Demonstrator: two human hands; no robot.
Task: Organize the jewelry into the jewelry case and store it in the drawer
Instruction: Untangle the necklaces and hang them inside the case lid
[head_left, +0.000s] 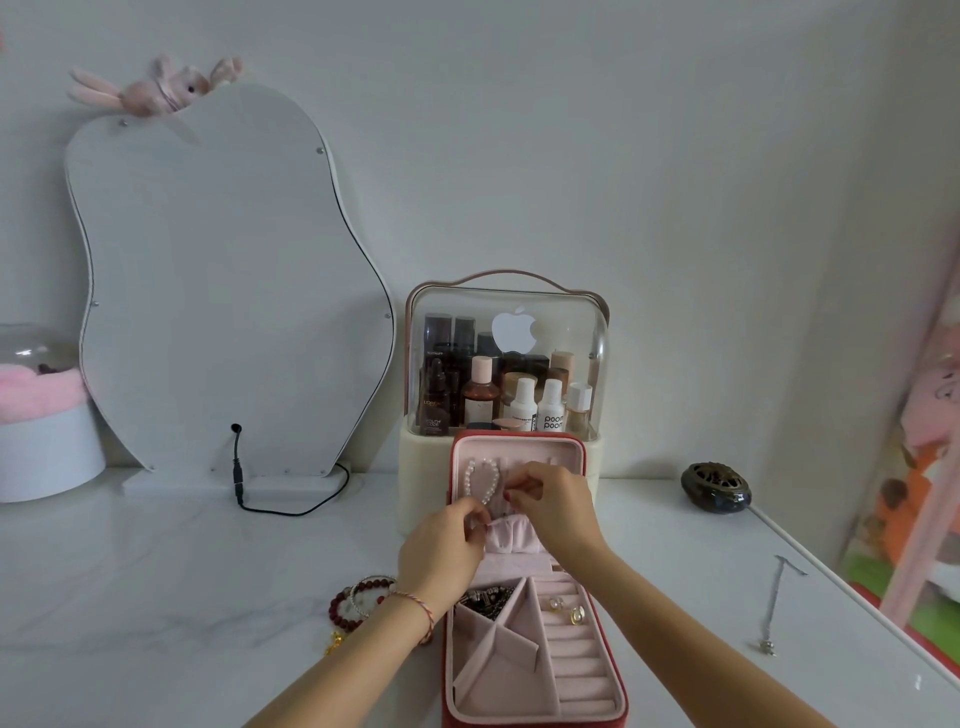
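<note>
Jewelry case (530, 649): open before you at the table's (182, 561) near edge, lid upright.
Left hand (441, 556): pinches at the lid's pocket.
Right hand (550, 506): pinches something small beside the pearl bracelet (483, 480).
Beaded bracelets (358, 603): left of the case.
Chain necklace (774, 605): well right, near the table's edge.

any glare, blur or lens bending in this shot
Head view: soft, even light with faint shadows; wide-angle bending curves the table edge at right; mild reflections on the clear makeup box; both hands, left hand and right hand, slightly soft at the jewelry case.
</note>
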